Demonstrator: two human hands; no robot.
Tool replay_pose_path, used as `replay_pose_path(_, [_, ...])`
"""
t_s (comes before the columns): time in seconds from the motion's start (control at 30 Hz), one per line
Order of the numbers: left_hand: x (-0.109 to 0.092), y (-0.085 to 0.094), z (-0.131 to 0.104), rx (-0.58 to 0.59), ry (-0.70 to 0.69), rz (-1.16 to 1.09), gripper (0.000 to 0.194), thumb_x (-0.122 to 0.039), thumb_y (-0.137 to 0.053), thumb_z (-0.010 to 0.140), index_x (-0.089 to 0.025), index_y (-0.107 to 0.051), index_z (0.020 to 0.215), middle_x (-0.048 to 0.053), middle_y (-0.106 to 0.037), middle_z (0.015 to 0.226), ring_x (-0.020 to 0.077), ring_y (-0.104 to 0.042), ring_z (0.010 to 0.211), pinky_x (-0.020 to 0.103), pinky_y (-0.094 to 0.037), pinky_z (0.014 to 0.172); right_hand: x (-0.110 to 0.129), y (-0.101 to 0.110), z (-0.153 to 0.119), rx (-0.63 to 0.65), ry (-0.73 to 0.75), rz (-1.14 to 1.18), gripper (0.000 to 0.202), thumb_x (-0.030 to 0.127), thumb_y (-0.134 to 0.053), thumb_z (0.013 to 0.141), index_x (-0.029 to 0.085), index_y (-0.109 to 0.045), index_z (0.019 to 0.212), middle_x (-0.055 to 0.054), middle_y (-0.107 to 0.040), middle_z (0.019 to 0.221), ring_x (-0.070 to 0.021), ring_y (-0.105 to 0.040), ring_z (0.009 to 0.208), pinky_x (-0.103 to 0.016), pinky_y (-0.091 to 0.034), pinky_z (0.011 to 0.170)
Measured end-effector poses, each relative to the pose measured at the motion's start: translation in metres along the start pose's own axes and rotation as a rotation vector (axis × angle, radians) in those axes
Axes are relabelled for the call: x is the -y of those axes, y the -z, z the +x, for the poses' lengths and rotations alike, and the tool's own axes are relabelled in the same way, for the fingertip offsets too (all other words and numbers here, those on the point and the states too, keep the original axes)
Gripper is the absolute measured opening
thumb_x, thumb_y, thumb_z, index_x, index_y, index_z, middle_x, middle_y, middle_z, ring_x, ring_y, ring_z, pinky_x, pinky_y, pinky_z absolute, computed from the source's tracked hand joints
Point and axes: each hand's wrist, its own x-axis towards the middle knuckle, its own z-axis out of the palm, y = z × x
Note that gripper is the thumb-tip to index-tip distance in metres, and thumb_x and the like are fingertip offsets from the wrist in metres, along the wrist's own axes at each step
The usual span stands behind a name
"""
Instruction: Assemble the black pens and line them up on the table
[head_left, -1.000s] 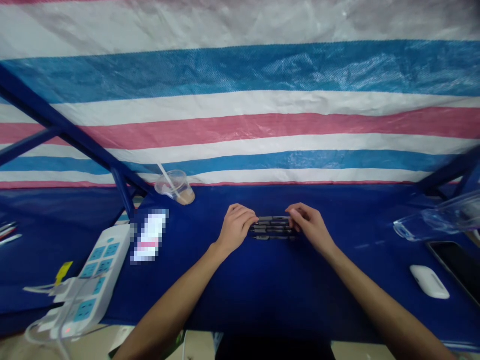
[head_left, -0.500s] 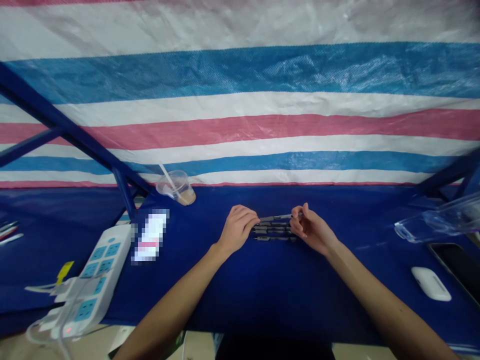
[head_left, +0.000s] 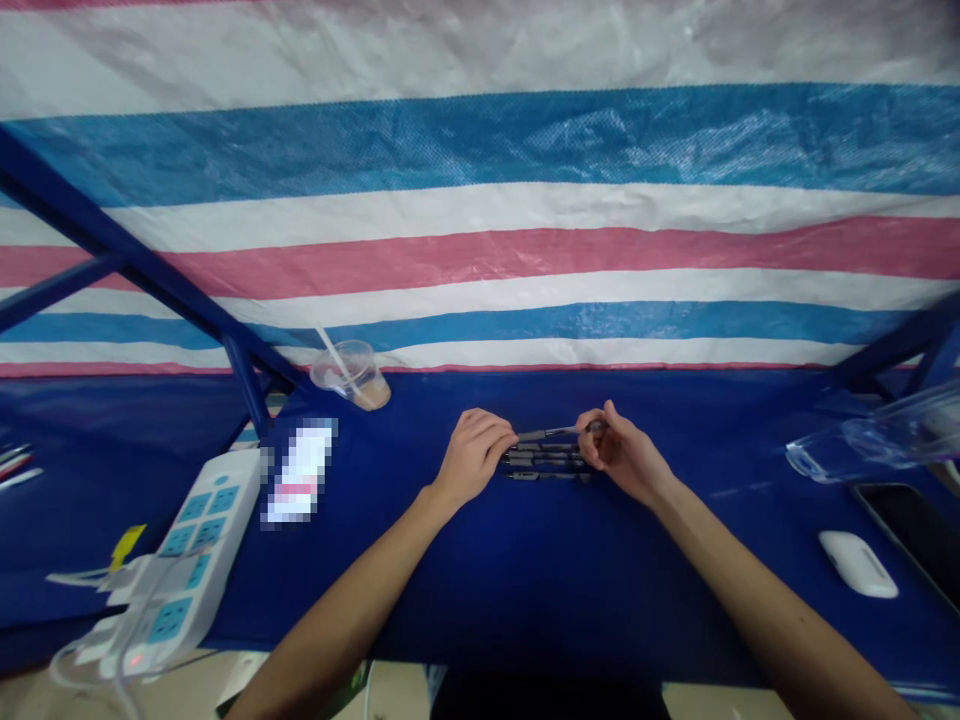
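Several dark pens [head_left: 547, 476] lie side by side on the blue table, pointing left to right. Above them, the farthest pen [head_left: 551, 434] spans the space between my hands. My left hand [head_left: 474, 456] is closed, fingertips pressed together on that pen's left end. My right hand [head_left: 616, 452] has its fingers curled round the right end, thumb pointing up, and a dark tip shows by the thumb. The right ends of the lower pens are close to my right fingers.
A plastic cup with a straw [head_left: 360, 378] stands at the back left. Left are a blurred phone [head_left: 301, 472] and a power strip [head_left: 191, 560]. Right are a clear container [head_left: 862, 445], a white case [head_left: 857, 564] and a dark phone [head_left: 911, 535].
My right hand has shifted very slightly left, and a dark tip now shows more clearly between its fingers. My left hand has barely moved.
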Motion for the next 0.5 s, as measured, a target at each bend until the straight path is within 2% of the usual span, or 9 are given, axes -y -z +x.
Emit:
replay_pose_path(0.1, [0.0, -0.001, 0.001, -0.022, 0.009, 0.021, 0.021, -0.03, -0.057, 0.104, -0.021, -0.07, 0.091, 0.003, -0.075, 0.093, 0.0185, -0.067, 0.088, 0.041, -0.047, 0.093, -0.003, 0.003, 0.001, -0.088, 0.087, -0.337, 0.046, 0.063, -0.054, 0.098, 0.021, -0.074, 0.1, -0.002, -0.064, 0.068, -0.0149, -0.051, 0.052, -0.029, -0.034, 0.049])
replay_pose_path(0.2, [0.003, -0.002, 0.0, -0.038, 0.021, 0.033, 0.018, -0.034, -0.061, 0.102, -0.021, -0.071, 0.095, 0.003, -0.076, 0.097, 0.0187, -0.067, 0.091, 0.041, -0.047, 0.094, -0.008, 0.005, 0.0, -0.179, 0.338, -0.779, 0.031, 0.051, -0.065, 0.095, 0.024, -0.075, 0.104, -0.005, -0.073, 0.084, -0.0204, -0.063, 0.069, -0.034, -0.047, 0.064])
replay_pose_path(0.27, [0.005, -0.002, -0.001, -0.043, 0.026, 0.029, 0.018, -0.035, -0.062, 0.101, -0.021, -0.072, 0.097, 0.003, -0.076, 0.099, 0.019, -0.067, 0.093, 0.041, -0.047, 0.094, -0.012, 0.007, 0.001, -0.157, 0.52, -1.009, 0.023, 0.044, -0.063, 0.098, 0.025, -0.075, 0.101, -0.007, -0.074, 0.093, -0.0243, -0.066, 0.083, -0.039, -0.05, 0.078])
replay_pose_path(0.37, [0.007, -0.003, -0.002, -0.056, 0.029, 0.021, 0.016, -0.035, -0.064, 0.1, -0.022, -0.072, 0.097, 0.004, -0.076, 0.1, 0.0191, -0.067, 0.095, 0.041, -0.047, 0.094, -0.016, 0.011, 0.003, -0.096, 0.629, -1.169, 0.021, 0.04, -0.058, 0.102, 0.026, -0.073, 0.101, -0.009, -0.074, 0.098, -0.0271, -0.065, 0.092, -0.045, -0.049, 0.088])
replay_pose_path(0.5, [0.006, -0.004, -0.002, -0.048, 0.019, 0.041, 0.016, -0.036, -0.067, 0.098, -0.022, -0.073, 0.098, 0.005, -0.075, 0.1, 0.0202, -0.067, 0.096, 0.043, -0.048, 0.095, -0.017, 0.011, 0.007, -0.087, 0.607, -1.205, 0.022, 0.041, -0.056, 0.103, 0.027, -0.073, 0.102, -0.009, -0.074, 0.097, -0.0276, -0.064, 0.09, -0.046, -0.046, 0.087])
